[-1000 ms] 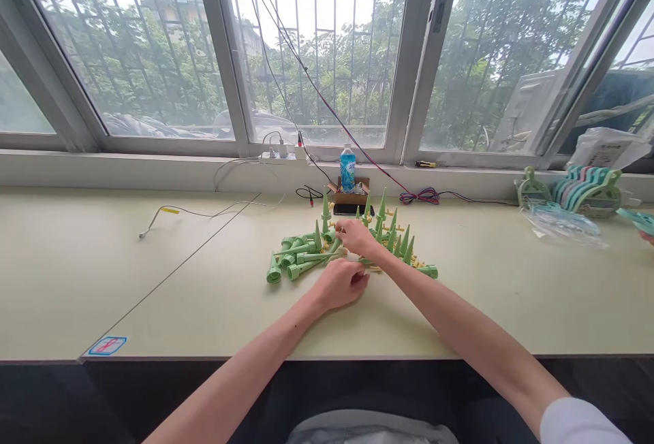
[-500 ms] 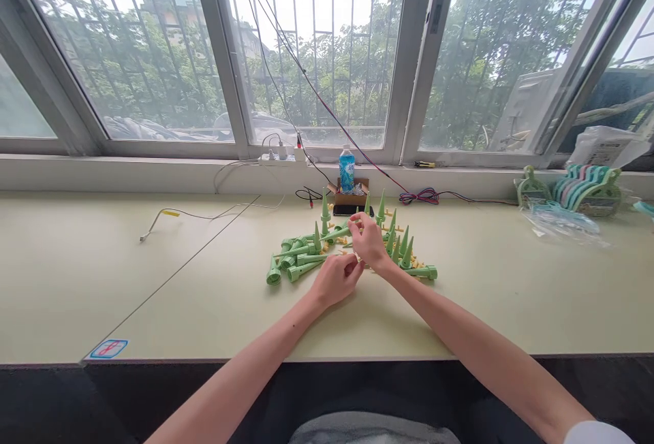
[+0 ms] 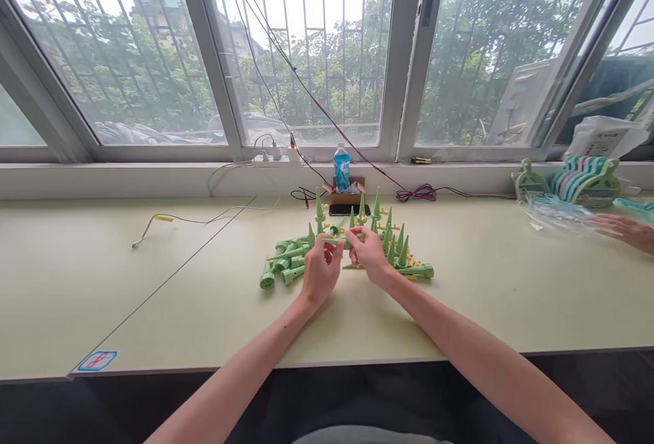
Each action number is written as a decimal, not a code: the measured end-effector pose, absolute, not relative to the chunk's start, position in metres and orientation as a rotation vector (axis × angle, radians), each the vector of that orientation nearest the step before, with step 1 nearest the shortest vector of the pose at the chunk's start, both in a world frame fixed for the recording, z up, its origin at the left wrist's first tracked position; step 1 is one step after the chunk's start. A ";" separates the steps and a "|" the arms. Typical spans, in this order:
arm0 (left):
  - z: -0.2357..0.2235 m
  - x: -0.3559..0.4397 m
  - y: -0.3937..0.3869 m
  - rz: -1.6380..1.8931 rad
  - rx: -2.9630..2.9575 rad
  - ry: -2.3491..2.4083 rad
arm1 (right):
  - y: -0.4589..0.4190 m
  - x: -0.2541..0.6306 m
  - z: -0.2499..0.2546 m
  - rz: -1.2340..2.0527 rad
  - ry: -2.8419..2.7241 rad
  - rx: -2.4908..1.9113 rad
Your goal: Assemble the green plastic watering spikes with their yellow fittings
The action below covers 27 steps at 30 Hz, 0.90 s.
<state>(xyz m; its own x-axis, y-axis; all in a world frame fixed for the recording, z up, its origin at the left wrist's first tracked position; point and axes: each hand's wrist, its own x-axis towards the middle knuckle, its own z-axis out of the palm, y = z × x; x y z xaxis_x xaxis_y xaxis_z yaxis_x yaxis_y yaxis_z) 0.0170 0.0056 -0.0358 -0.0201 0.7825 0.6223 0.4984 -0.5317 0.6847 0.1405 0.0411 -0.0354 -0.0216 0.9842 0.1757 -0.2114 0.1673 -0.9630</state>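
A heap of green plastic cone spikes [image 3: 286, 261] lies on the pale table [image 3: 153, 294], some flat on the left, several standing upright [image 3: 393, 240] on the right, with small yellow parts among them. My left hand [image 3: 319, 270] and my right hand [image 3: 368, 253] meet just above the heap. Both pinch one green spike [image 3: 341, 240] held level between them, the left at its thin end, the right at the thicker end.
A blue-labelled bottle [image 3: 341, 167] and a small cardboard box [image 3: 346, 197] stand at the sill, with a phone, cables and a power strip [image 3: 278, 155]. Coloured plastic pieces [image 3: 587, 182] and clear bags lie far right, where another person's hand [image 3: 626, 231] rests.
My right hand lifted a green spike out of the heap and my left hand rose to grip its other end. Another person's hand came into view at the far right.
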 end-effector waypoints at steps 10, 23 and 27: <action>-0.037 0.014 0.014 1.630 2.071 1.368 | 0.041 0.142 -0.032 1.225 -1.235 -0.940; -0.034 0.014 0.015 1.594 1.991 1.454 | 0.048 0.156 -0.035 0.316 -1.814 -1.112; -0.035 0.014 0.017 1.561 1.985 1.469 | 0.053 0.161 -0.037 0.296 -1.891 -1.225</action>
<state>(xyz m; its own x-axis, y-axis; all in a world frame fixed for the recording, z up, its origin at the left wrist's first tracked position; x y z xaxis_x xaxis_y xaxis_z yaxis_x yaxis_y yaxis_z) 0.0137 0.0168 -0.0347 -0.0637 0.7915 0.6079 0.5587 -0.4765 0.6789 0.1610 0.0533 -0.0374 -0.1674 0.8378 0.5197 0.6387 0.4937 -0.5901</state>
